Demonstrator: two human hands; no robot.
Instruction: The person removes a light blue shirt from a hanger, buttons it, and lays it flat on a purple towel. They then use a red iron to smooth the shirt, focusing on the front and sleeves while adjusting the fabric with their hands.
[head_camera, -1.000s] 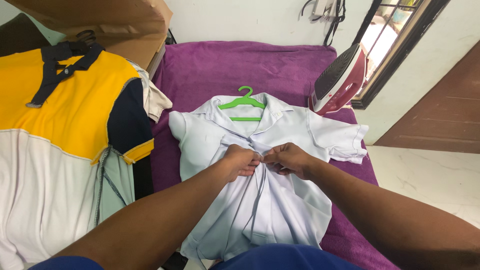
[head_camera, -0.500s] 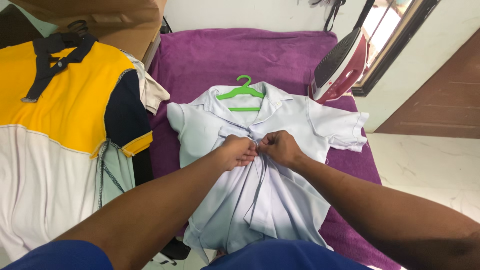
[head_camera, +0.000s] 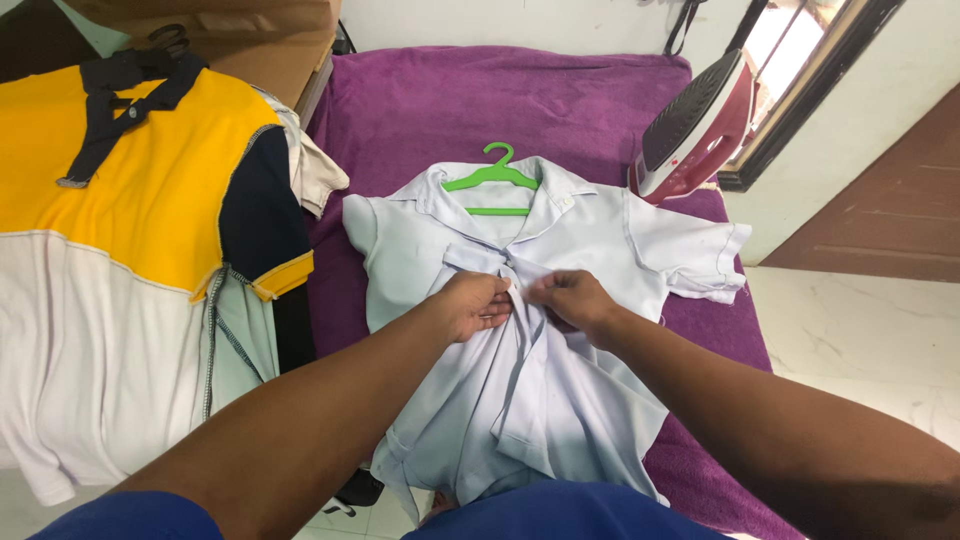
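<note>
Two hands are meeting at the front placket of the pale blue shirt (head_camera: 520, 380) in the head view: your left hand (head_camera: 478, 303) and right hand (head_camera: 570, 300) are each pinching its fabric, grip closed. The shirt is lying on the purple towel (head_camera: 450, 110), on a green hanger (head_camera: 492, 180). A red iron (head_camera: 695, 130) is standing beside its right sleeve.

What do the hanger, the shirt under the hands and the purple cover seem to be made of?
The green hanger looks like moulded plastic: smooth, evenly coloured. The pale shirt appears to be thin woven fabric, matte, creasing in soft folds where the left hand and right hand pinch its front. The purple cover looks like towelling or fleece, with a fuzzy nap; which one is unclear.
</note>
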